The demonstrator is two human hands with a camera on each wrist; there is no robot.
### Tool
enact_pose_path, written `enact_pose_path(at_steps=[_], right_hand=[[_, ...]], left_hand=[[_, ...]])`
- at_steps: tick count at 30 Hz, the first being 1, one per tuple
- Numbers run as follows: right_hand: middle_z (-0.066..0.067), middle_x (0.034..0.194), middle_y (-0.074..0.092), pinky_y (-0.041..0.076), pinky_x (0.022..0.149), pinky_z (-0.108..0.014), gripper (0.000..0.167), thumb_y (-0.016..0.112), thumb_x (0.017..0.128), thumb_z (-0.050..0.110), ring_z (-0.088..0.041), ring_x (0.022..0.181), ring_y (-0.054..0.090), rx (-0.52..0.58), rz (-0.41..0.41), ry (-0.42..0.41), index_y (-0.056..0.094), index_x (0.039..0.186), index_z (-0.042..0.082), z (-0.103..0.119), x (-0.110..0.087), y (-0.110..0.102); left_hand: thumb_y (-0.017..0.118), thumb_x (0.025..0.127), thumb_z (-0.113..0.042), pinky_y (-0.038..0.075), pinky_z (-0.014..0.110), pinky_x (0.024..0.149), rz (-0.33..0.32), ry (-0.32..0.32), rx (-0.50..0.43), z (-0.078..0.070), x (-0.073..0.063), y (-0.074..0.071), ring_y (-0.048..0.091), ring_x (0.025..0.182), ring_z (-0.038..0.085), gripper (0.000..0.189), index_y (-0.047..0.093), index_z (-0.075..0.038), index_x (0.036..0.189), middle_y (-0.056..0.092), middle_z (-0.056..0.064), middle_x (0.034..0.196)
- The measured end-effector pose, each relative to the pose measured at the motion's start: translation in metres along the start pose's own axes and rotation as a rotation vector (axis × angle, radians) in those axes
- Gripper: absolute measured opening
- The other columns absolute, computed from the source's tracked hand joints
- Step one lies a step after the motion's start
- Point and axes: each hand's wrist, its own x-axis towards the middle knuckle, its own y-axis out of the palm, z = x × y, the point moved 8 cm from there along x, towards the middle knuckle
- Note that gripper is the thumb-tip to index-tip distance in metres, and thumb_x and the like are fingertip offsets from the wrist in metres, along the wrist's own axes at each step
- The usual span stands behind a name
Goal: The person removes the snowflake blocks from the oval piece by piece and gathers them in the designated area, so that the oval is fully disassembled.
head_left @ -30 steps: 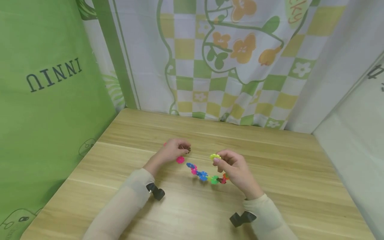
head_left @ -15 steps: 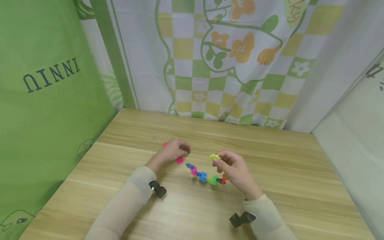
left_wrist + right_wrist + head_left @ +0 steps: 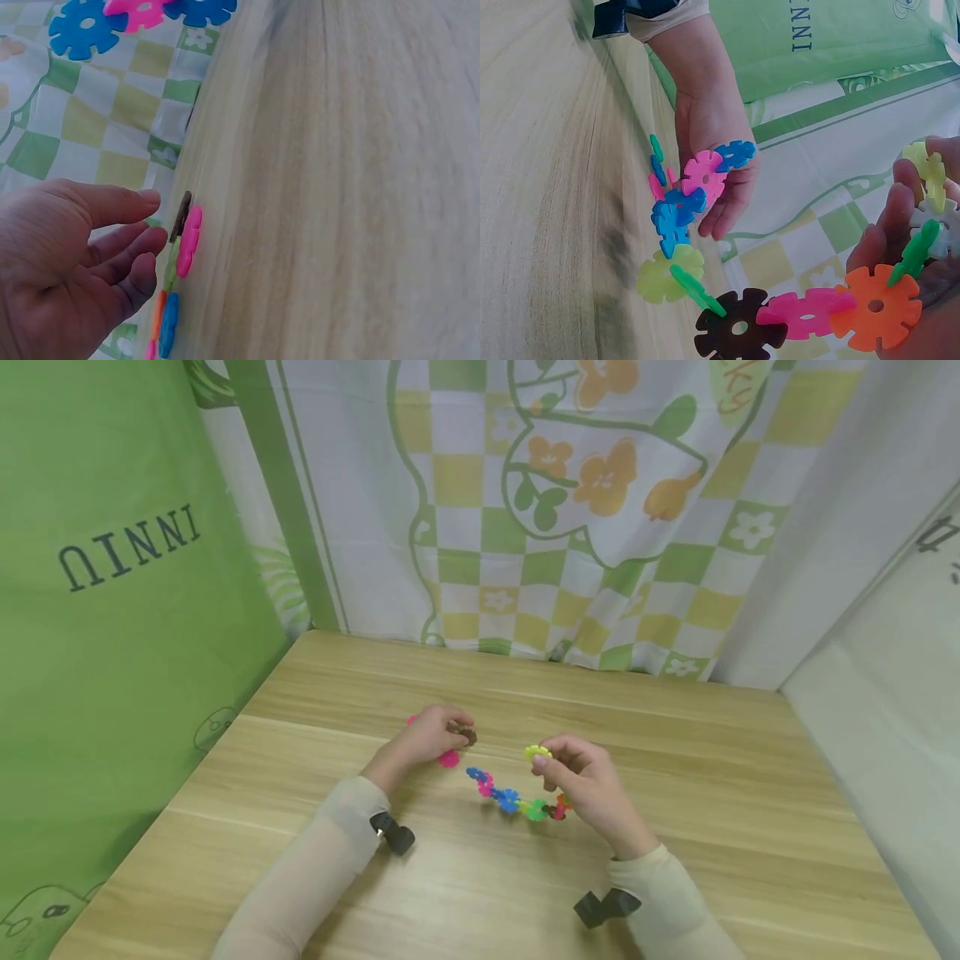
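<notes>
My right hand (image 3: 596,785) pinches a yellow flower-shaped disc (image 3: 536,752) between thumb and fingers. From it hangs a chain of interlocking plastic snowflake discs (image 3: 507,802). In the right wrist view the chain runs through an orange disc (image 3: 889,319), a brown-black disc (image 3: 754,304) and a yellow-green disc (image 3: 656,277) to blue and pink ones. My left hand (image 3: 426,737) is low over the table, relaxed fingers beside a brown disc (image 3: 180,217). The left wrist view shows thumb and fingers apart, and more discs, among them a pink disc (image 3: 190,241), lying by the fingertips.
The wooden table (image 3: 675,860) is bounded by a patterned curtain (image 3: 480,560) behind, a green cloth (image 3: 135,635) at left and a pale cloth (image 3: 892,693) at right. Black wrist cameras sit on both sleeves. A pink disc (image 3: 413,720) shows behind the left hand.
Both hands stay almost in place. The left hand shifts very slightly by the brown disc, and the chain hangs much as before from the right hand.
</notes>
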Motion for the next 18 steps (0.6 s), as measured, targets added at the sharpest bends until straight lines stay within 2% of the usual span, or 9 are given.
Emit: enact_pose_path(at_steps=[3, 9, 12, 15, 18], right_hand=[[-0.018, 0.092, 0.065, 0.052, 0.058, -0.035, 0.015, 0.062, 0.098, 0.016, -0.019, 0.069, 0.058, -0.005, 0.008, 0.005, 0.065, 0.103, 0.002, -0.001, 0.001, 0.001], [-0.014, 0.092, 0.066, 0.052, 0.06, -0.037, 0.015, 0.063, 0.098, 0.019, -0.02, 0.071, 0.058, -0.024, 0.013, 0.025, 0.065, 0.104, 0.005, -0.003, 0.002, 0.001], [-0.012, 0.093, 0.066, 0.052, 0.059, -0.036, 0.015, 0.064, 0.097, 0.02, -0.021, 0.071, 0.058, -0.03, 0.011, 0.041, 0.066, 0.105, 0.006, -0.005, 0.002, 0.001], [-0.011, 0.094, 0.066, 0.051, 0.059, -0.037, 0.016, 0.064, 0.097, 0.021, -0.021, 0.072, 0.058, -0.035, 0.01, 0.057, 0.065, 0.105, 0.007, -0.005, 0.002, -0.001], [-0.013, 0.093, 0.066, 0.051, 0.058, -0.036, 0.018, 0.065, 0.097, 0.022, -0.022, 0.073, 0.058, -0.035, 0.014, 0.066, 0.064, 0.106, 0.006, -0.005, 0.001, -0.001]], left_hand=[[0.069, 0.088, -0.004, 0.055, 0.03, 0.077, -0.006, -0.018, 0.0, -0.001, -0.003, -0.003, 0.067, 0.098, 0.021, 0.031, 0.068, -0.004, 0.119, 0.066, 0.011, 0.117], [0.07, 0.09, -0.011, 0.054, 0.03, 0.063, -0.001, -0.012, 0.005, -0.014, -0.008, -0.008, 0.066, 0.081, 0.014, 0.031, 0.068, -0.006, 0.12, 0.069, 0.005, 0.099], [0.07, 0.089, -0.012, 0.054, 0.031, 0.062, -0.001, 0.018, -0.002, -0.026, -0.01, -0.01, 0.066, 0.08, 0.015, 0.032, 0.067, -0.006, 0.121, 0.069, 0.005, 0.098], [0.071, 0.09, -0.012, 0.054, 0.03, 0.063, 0.001, 0.064, -0.01, -0.043, -0.013, -0.011, 0.065, 0.082, 0.014, 0.033, 0.067, -0.005, 0.122, 0.068, 0.007, 0.106], [0.071, 0.09, -0.012, 0.052, 0.028, 0.06, 0.009, 0.125, -0.038, -0.063, -0.02, -0.01, 0.06, 0.074, 0.013, 0.031, 0.068, -0.006, 0.121, 0.067, 0.008, 0.098]])
